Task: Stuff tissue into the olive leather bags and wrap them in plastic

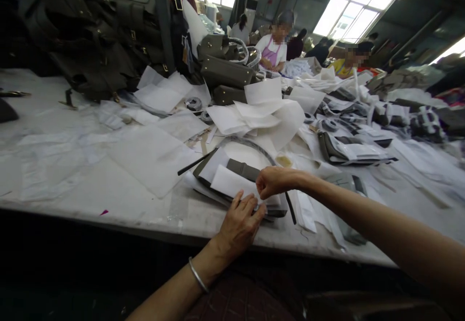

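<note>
A dark grey-green handbag [244, 170] lies flat near the table's front edge, its long strap [254, 144] looping out behind it. White sheets of padding paper [232, 184] cover much of its upper face. My left hand [241, 221], with a silver bangle [198, 275] on the wrist, rests on the bag's near edge with its fingers stretched out over the paper. Just beyond it, my right hand [274, 181] is closed, knuckles bent, at the right part of the paper. Whatever its fingers may grip is hidden.
The white table [138, 209] carries loose white sheets [261, 113], wrapped strap coils [193, 103] and another paper-covered bag [352, 149] to the right. Finished-looking bags [225, 71] are piled behind, with more hanging [90, 35] at left. Other people [272, 50] work across the table.
</note>
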A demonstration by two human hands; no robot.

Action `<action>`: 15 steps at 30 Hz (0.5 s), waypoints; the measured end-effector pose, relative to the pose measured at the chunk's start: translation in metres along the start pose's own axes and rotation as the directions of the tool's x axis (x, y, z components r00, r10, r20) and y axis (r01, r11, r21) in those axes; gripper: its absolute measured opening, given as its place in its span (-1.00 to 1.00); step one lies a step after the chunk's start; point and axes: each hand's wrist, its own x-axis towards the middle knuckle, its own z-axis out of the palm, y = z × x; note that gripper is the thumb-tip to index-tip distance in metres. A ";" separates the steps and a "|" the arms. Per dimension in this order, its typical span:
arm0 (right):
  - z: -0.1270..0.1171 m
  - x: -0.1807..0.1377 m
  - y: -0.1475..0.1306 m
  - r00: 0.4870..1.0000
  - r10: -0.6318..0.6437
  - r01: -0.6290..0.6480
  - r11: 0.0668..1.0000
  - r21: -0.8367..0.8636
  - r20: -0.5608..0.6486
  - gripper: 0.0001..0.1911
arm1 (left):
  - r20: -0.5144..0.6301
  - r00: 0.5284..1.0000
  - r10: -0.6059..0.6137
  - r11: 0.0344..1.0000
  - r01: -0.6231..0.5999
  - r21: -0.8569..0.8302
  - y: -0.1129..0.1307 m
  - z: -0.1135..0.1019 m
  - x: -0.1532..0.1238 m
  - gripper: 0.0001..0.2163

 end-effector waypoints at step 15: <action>0.006 0.061 -0.011 0.980 -0.165 0.197 0.772 -0.605 0.108 -0.63 | 0.019 1.000 -0.005 1.000 0.005 0.002 0.000 0.005 -0.003 -0.69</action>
